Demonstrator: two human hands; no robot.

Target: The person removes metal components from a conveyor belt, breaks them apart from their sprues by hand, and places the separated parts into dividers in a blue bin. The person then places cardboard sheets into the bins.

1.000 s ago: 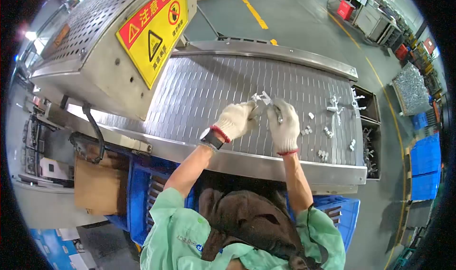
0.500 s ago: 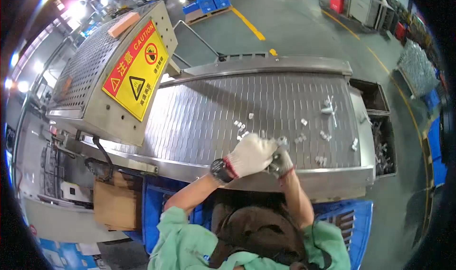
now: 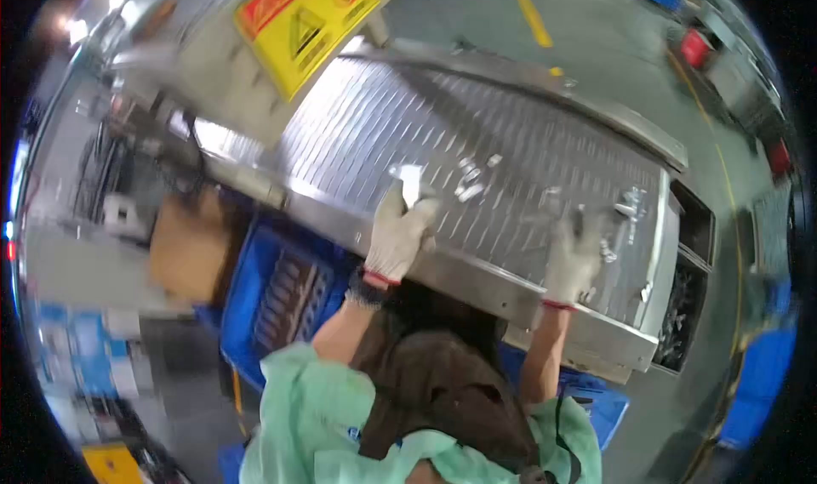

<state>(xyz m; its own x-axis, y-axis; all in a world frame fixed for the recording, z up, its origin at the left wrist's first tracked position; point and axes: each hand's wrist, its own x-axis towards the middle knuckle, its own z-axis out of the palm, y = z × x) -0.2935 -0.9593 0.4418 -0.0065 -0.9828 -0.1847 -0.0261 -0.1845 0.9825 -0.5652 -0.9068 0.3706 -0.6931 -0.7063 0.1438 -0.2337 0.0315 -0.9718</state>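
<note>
My left hand, in a whitish knit glove with a red cuff, is at the near edge of the slatted metal conveyor. Its thumb and fingers close on a small shiny metal part, bright with glare. Farther right, my right hand, gloved the same way, reaches over the belt with fingers apart. Motion blurs it, and no held thing shows in it. Several small silvery parts lie on the belt between my hands. More metal pieces lie beyond my right hand.
A machine housing with a yellow caution sign stands over the belt's left end. Below the near edge sits a blue crate holding slender parts, beside a cardboard box. Dark bins with metal pieces adjoin the right end.
My hands, together over the belt before, have moved apart, the left one leftward and the right one rightward. The view has turned, so the conveyor now slants down to the right.
</note>
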